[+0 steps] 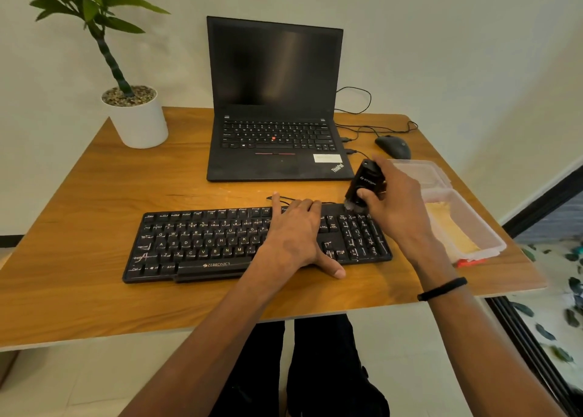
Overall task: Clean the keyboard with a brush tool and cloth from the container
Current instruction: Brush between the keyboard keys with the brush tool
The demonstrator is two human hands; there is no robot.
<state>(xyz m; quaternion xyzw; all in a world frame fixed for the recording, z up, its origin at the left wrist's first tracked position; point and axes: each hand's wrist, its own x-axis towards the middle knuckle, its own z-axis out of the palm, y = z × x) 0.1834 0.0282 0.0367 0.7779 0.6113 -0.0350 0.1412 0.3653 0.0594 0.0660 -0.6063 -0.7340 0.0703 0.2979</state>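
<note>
While the right hand (394,202) grips the brush tool (366,183), "ZEBRONICS" marks the keyboard (202,243).

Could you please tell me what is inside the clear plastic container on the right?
A yellowish cloth lies in the container; its far end is hidden behind the right hand holding the brush tool.

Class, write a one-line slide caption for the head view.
Left hand steadies the keyboard while right hand holds the brush over its number pad.
</note>
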